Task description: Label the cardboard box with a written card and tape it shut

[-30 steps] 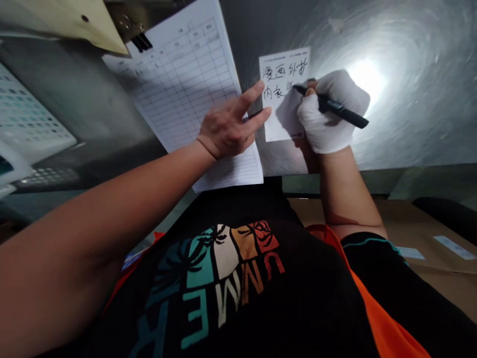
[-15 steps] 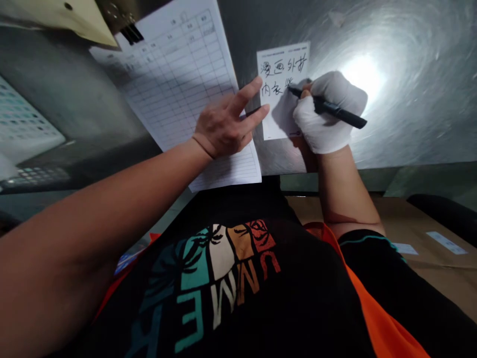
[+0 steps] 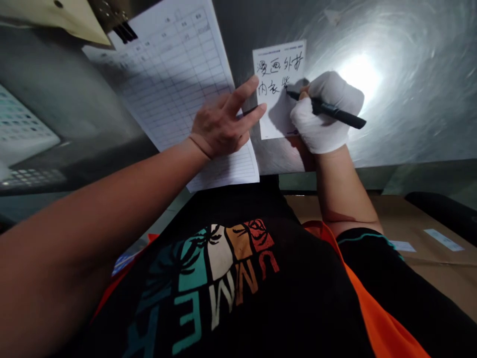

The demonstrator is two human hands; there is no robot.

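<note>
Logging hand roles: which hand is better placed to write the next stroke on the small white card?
Probably the right hand: it holds the black pen, tip at the card. The left hand has fingers at its edge.

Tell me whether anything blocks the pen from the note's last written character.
Nothing visible does: the tip of the pen, held in the right hand, is already at that character on the note. The left hand has two fingertips at the note's left edge, out of the pen's way.
</note>
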